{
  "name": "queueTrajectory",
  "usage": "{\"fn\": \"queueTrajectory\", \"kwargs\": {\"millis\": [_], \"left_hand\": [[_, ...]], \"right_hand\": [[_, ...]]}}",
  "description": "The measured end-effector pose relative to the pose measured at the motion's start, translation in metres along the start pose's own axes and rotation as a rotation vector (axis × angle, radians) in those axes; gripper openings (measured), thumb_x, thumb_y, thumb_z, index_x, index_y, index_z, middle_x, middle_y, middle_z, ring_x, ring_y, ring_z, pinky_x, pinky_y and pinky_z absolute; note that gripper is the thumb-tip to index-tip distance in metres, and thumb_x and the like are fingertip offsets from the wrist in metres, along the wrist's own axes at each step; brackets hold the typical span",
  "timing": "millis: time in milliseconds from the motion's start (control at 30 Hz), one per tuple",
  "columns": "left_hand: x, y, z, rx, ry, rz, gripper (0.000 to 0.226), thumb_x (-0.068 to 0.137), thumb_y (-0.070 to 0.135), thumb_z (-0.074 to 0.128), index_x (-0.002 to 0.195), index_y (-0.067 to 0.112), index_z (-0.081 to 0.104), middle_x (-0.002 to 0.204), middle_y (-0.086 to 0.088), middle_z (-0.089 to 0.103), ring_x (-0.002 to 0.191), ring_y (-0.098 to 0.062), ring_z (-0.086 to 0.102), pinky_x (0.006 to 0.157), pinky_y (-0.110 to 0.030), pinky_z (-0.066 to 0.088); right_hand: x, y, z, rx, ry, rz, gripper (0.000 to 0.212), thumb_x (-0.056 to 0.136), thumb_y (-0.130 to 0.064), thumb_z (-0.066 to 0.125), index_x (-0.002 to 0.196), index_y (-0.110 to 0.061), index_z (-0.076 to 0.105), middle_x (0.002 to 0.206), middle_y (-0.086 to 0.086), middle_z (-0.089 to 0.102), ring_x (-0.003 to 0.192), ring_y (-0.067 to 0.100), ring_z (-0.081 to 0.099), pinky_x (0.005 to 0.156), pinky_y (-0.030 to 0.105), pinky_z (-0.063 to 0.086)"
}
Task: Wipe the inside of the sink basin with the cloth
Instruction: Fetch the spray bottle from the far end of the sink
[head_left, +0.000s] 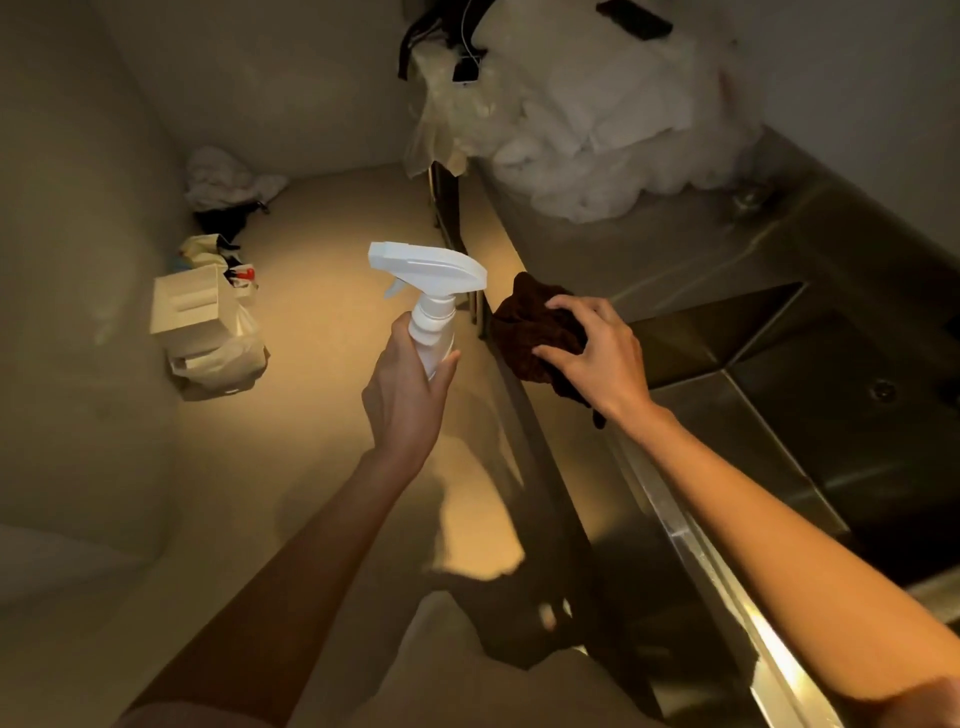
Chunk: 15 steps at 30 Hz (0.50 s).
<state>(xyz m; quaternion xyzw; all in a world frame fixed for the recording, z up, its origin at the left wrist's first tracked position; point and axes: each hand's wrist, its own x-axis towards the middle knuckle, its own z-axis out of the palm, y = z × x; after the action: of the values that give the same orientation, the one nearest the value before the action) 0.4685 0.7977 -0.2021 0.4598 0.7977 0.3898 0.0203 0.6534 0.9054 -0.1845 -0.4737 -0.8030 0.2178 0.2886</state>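
Right, we see the left hand (402, 395) holding a white spray bottle (431, 306) upright over the floor (322, 322), fingers wrapped round the body, nozzle pointing left. The right hand (597, 353) grips the dark brown cloth (535, 327), fingers curled over it, at the left rim of the steel sink basin (810, 415); the cloth looks to rest on the rim, though we can't be sure in this light. The basin sits in the steel desk (649, 249) on the right. Far along the desk lies a white bundle of plastic (597, 135). Bags and a box (202, 322) sit far left on the floor.
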Motion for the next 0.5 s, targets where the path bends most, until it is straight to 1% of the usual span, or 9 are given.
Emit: {"fn": "queueTrajectory", "kwargs": {"millis": [67, 167, 300, 433, 500], "left_hand": [[0.019, -0.012, -0.002, -0.003, -0.019, 0.028, 0.052, 0.091, 0.042, 0.059, 0.132, 0.019, 0.037, 0.121, -0.004, 0.061, 0.104, -0.027, 0.059, 0.075, -0.031, 0.039], [0.047, -0.028, -0.006, 0.009, -0.039, 0.088, 0.053, 0.090, 0.042, 0.061, 0.132, 0.019, 0.037, 0.120, -0.004, 0.062, 0.103, -0.026, 0.060, 0.075, -0.030, 0.039], [0.079, -0.043, -0.007, -0.002, -0.092, 0.162, 0.054, 0.091, 0.041, 0.061, 0.133, 0.018, 0.036, 0.122, -0.005, 0.060, 0.105, -0.026, 0.059, 0.077, -0.034, 0.044], [0.104, -0.046, -0.003, -0.031, -0.129, 0.200, 0.059, 0.089, 0.040, 0.064, 0.136, 0.016, 0.037, 0.126, -0.006, 0.059, 0.110, -0.026, 0.059, 0.082, -0.034, 0.045], [0.114, -0.046, 0.002, -0.042, -0.142, 0.225, 0.059, 0.088, 0.041, 0.064, 0.135, 0.015, 0.038, 0.126, -0.007, 0.059, 0.110, -0.026, 0.059, 0.082, -0.032, 0.043]], "right_hand": [[0.011, -0.008, 0.014, 0.011, 0.016, 0.012, 0.051, 0.077, -0.032, 0.078, 0.124, -0.029, 0.057, 0.125, 0.005, 0.053, 0.116, 0.024, 0.055, 0.093, 0.038, 0.052], [0.025, -0.019, 0.033, 0.005, 0.056, 0.046, 0.051, 0.078, -0.033, 0.078, 0.125, -0.029, 0.057, 0.124, 0.005, 0.053, 0.116, 0.024, 0.054, 0.092, 0.040, 0.053], [0.038, -0.031, 0.050, -0.004, 0.112, 0.092, 0.051, 0.079, -0.033, 0.077, 0.125, -0.030, 0.056, 0.125, 0.005, 0.053, 0.117, 0.024, 0.053, 0.092, 0.039, 0.052], [0.048, -0.031, 0.057, -0.038, 0.147, 0.146, 0.051, 0.079, -0.033, 0.076, 0.125, -0.030, 0.055, 0.125, 0.005, 0.053, 0.116, 0.022, 0.054, 0.091, 0.032, 0.047], [0.053, -0.028, 0.057, -0.056, 0.172, 0.169, 0.051, 0.078, -0.033, 0.077, 0.125, -0.030, 0.056, 0.124, 0.004, 0.053, 0.114, 0.022, 0.054, 0.090, 0.030, 0.046]]}}
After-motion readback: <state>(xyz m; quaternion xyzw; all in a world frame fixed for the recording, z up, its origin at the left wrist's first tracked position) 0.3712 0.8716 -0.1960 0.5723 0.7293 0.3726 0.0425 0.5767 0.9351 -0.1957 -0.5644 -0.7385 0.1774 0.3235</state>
